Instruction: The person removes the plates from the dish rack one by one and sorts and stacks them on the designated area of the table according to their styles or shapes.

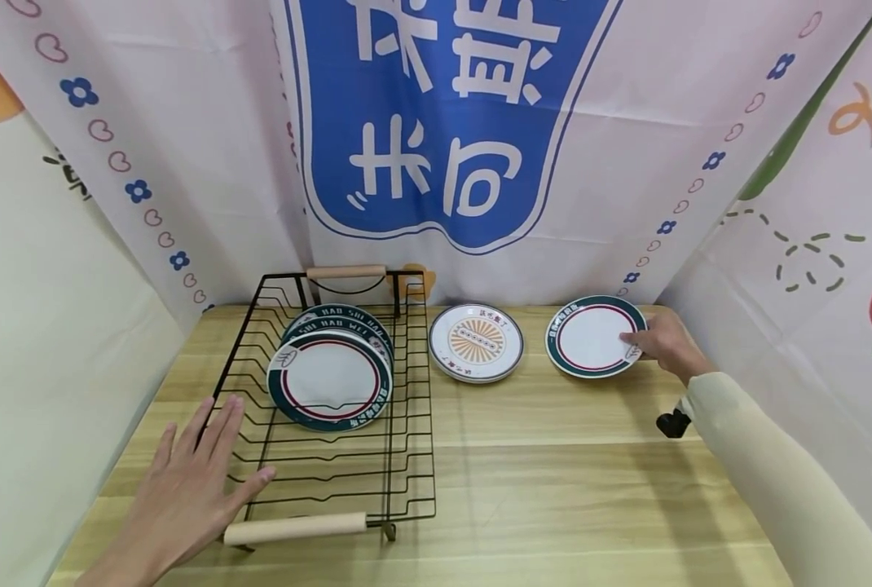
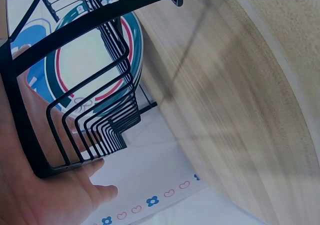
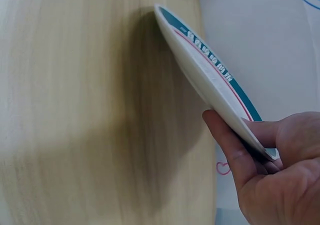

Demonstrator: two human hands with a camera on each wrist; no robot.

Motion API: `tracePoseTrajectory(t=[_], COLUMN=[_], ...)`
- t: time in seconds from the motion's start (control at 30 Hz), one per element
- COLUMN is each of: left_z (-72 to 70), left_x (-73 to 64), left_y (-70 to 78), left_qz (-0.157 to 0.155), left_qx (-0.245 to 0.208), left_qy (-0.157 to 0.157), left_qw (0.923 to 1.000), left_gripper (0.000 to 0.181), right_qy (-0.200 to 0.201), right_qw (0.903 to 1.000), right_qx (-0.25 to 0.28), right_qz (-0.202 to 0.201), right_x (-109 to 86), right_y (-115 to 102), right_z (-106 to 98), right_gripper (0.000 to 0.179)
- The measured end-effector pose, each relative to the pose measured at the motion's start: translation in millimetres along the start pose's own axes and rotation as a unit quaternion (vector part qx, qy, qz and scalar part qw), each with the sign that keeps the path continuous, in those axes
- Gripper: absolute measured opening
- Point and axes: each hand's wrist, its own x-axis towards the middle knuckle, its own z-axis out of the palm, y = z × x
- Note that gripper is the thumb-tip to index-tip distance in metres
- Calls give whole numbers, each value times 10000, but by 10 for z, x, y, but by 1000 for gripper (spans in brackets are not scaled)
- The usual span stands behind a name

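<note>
My right hand pinches the right rim of a green-rimmed white plate, thumb on its face and fingers beneath. In the right wrist view that plate tilts, its shadow falling on the wood. My left hand, fingers spread, lies along the near left side of a black wire dish rack. The left wrist view has the rack's bars in front of this hand. Several green-rimmed plates lean in the rack, the front plate partly covering those behind.
Between the rack and the held plate, a short stack of white plates with an orange sunburst sits on the wooden table. The rack has wooden handles. Printed cloth hangs behind and along both sides.
</note>
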Motion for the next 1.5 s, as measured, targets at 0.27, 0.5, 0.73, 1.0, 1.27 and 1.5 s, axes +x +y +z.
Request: tracePoseTrajectory(t=[0.27, 0.5, 0.73, 1.0, 1.27, 1.5], left_z=[-14, -8, -2, -5, -8, -18], left_x=[15, 3, -5, -1, 13, 5], left_y=[1, 3, 8, 26, 9, 1], left_qz=[53, 51, 38, 53, 10, -61], left_qx=[61, 54, 62, 37, 56, 34], left_qy=[43, 37, 14, 0, -49, -134], left_qw=[10000, 10000, 10000, 10000, 10000, 9999], left_gripper=[103, 103, 103, 101, 101, 103], right_qy=[-47, -112, -154, 24, -164, 302], right_qw=[9971, 9946, 9947, 9929, 9838, 9599], right_qx=[-298, -344, -397, -862, -1684, -2786], right_qz=[700, 971, 936, 817, 587, -48], right_x=[96, 114, 122, 89, 33, -24], right_y=[168, 259, 398, 498, 402, 185], right_z=[-10, 33, 71, 96, 40, 32], right_gripper=[23, 29, 35, 45, 55, 56])
